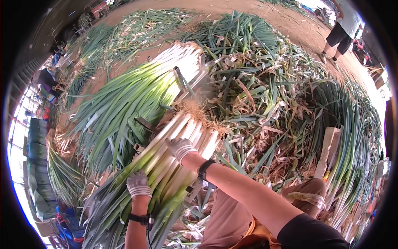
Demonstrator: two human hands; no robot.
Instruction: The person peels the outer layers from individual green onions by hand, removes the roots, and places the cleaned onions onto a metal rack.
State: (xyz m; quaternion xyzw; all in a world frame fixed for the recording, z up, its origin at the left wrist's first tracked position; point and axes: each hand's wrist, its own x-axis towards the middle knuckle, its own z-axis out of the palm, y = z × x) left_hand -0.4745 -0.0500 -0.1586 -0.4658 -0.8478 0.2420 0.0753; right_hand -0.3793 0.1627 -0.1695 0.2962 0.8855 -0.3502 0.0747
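A thick bundle of leeks (166,170) lies slantwise in front of me, its roots (195,111) pointing away and its green leaves towards me. My left hand (139,184), in a grey striped glove, is closed on the bundle where the white stems turn green. On the white stems farther up rests my right hand (181,149), similarly gloved, with its fingers curled over the leeks. The undersides of both hands are hidden. Just beyond lies another bundle of cleaned leeks (137,87), beside a dark metal upright (182,79).
A large heap of stripped leaves (265,95) spreads ahead and to the right. More untrimmed leeks (352,133) are piled at the far right, near a wooden board (327,151). A person (346,29) stands at the upper right. Green stacked material (39,166) is at the left.
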